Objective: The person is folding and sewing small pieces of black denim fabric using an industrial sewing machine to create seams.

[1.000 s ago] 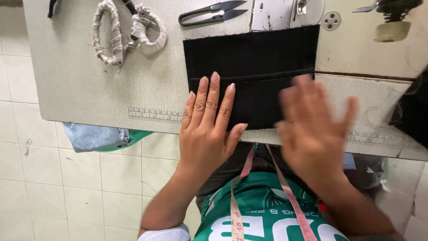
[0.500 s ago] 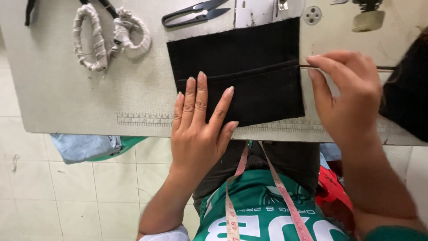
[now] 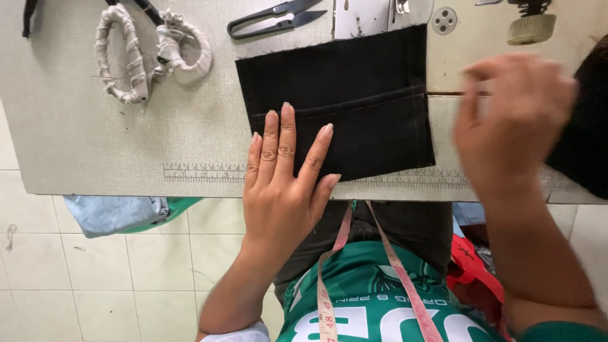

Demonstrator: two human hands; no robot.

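I am seeing the right hand [image 3: 513, 120] blurring beside the black fabric piece [image 3: 342, 95], so I cannot tell how its fingers are set. The left hand [image 3: 285, 183] is lying flat on the fabric's near edge, fingers straight and slightly spread. The fabric is lying on the grey sewing table [image 3: 95, 145]. Beyond it, thread snips [image 3: 275, 18] and cloth-wrapped scissor handles [image 3: 149, 54] are running partly out of view.
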